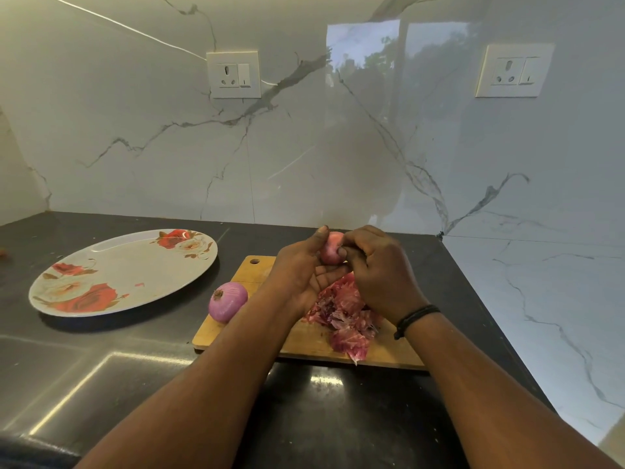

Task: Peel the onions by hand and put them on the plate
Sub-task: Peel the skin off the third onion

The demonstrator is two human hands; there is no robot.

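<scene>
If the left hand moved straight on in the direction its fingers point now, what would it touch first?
Nothing new: the left hand already holds the onion. Its fingers point toward the right hand, probably met first, though depth is unclear.

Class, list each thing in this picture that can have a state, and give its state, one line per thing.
Held onion: mid-peel, gripped in both hands above the board.
Second onion: peeled, resting at the board's left edge.
Plate: holds no onion.
Onion skins: piled loose on the board.
Cutting board: flat on the counter.
Left hand: cradles the held onion.
Right hand: pinches at the held onion.
</scene>
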